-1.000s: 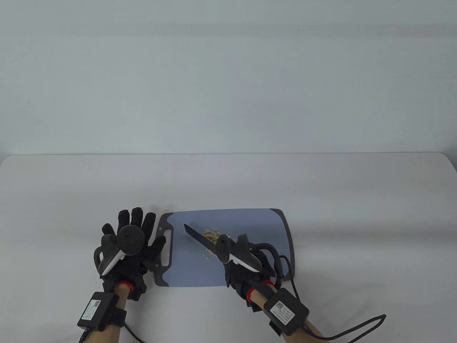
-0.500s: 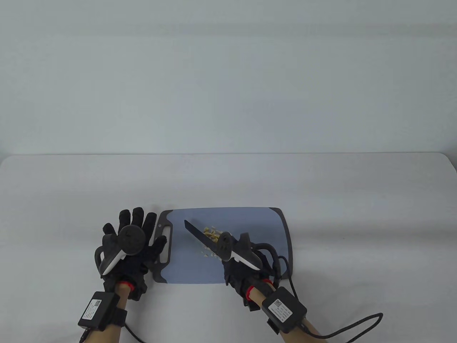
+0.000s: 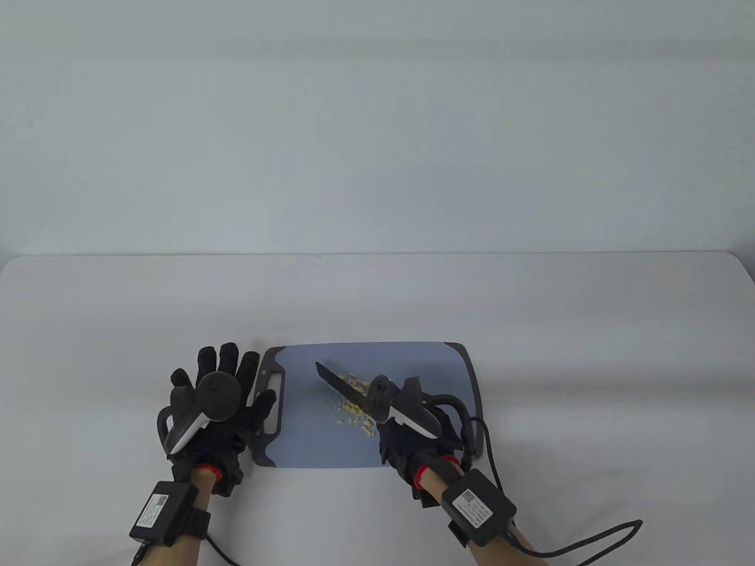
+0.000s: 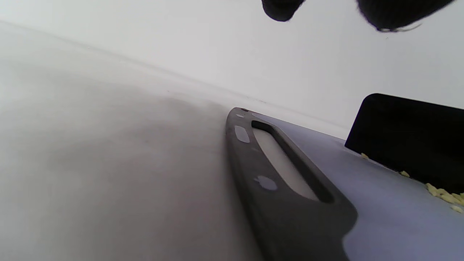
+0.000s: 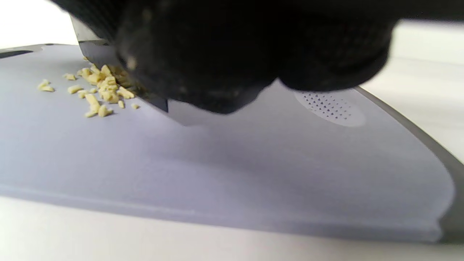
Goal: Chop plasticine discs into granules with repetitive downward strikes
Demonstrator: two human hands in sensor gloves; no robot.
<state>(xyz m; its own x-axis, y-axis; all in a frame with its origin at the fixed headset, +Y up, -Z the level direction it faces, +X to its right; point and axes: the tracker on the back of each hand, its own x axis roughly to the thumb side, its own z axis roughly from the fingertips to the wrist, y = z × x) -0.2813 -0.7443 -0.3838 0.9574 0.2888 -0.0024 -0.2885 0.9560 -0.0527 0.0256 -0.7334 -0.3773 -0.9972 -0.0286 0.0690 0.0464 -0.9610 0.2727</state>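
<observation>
Small pale-yellow plasticine granules (image 3: 355, 408) lie scattered mid-way on the blue-grey cutting board (image 3: 307, 436), beneath the black knife blade (image 3: 342, 386).

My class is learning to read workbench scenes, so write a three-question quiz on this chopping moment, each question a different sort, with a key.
1. True or false: the left hand holds the knife.
2. The yellow granules lie on: A) the bare table, B) the cutting board, C) a plate.
3. Fill in: the board's handle slot is at the end nearest the ___ hand.

Key: 1 false; the right hand holds it. 2 B. 3 left.
</observation>
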